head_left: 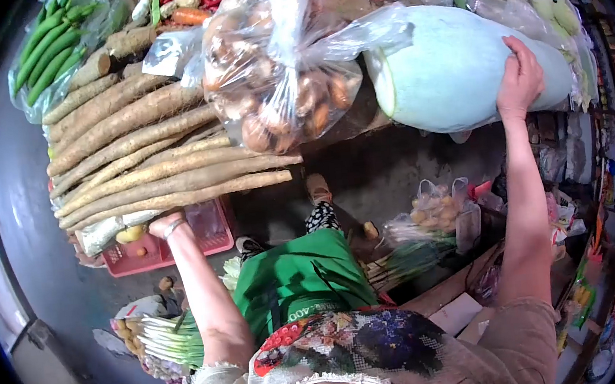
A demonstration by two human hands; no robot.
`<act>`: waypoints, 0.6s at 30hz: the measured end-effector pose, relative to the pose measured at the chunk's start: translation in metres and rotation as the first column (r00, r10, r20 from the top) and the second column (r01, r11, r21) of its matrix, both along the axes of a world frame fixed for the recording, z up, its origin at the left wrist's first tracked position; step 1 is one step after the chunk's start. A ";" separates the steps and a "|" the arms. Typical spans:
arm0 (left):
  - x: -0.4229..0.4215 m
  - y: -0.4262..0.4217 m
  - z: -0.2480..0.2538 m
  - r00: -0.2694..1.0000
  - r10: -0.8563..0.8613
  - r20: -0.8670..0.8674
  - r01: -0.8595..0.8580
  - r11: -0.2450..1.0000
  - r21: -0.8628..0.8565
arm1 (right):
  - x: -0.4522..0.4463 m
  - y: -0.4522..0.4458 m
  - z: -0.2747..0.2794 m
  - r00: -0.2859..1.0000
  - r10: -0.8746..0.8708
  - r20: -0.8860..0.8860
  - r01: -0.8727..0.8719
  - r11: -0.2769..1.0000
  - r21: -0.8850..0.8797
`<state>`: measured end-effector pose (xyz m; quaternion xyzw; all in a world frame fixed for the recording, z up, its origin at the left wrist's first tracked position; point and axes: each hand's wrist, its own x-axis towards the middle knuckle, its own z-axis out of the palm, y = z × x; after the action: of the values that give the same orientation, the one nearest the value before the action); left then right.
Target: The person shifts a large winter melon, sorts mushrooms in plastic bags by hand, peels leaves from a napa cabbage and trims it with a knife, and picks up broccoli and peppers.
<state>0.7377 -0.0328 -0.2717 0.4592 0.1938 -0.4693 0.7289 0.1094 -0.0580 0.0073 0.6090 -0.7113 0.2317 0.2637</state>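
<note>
Presently, we are listing: gourd [444,65], stall's near-right edge [368,116], right hand [520,79] resting there, fingers half-bent, enclosing nothing; long roots [172,184], near-left edge, already rowed, left hand [161,226] partly beneath, fingers hidden, hold untellable; remainder unclear.

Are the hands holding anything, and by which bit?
The right hand rests on the big pale gourd, away from its cut end, not gripping. The left hand is mostly hidden near the long roots; its hold can't be told.

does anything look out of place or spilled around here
Possibly: a small, brown, roundish lump, perhaps a potato, lies loose on the grey floor near the beige shoe, odd because roundish yellow-brown produce nearby is bagged.
</note>
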 end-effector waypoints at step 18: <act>-0.345 0.074 0.254 -0.428 -0.229 0.874 0.813 0.324 0.483 | 0.013 0.008 0.017 0.988 -0.003 0.152 0.010 0.999 -0.044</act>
<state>0.3932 0.0414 -0.0179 0.4703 -0.7331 -0.3625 0.3317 0.1222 -0.0505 0.0244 0.5812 -0.7260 0.2922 0.2231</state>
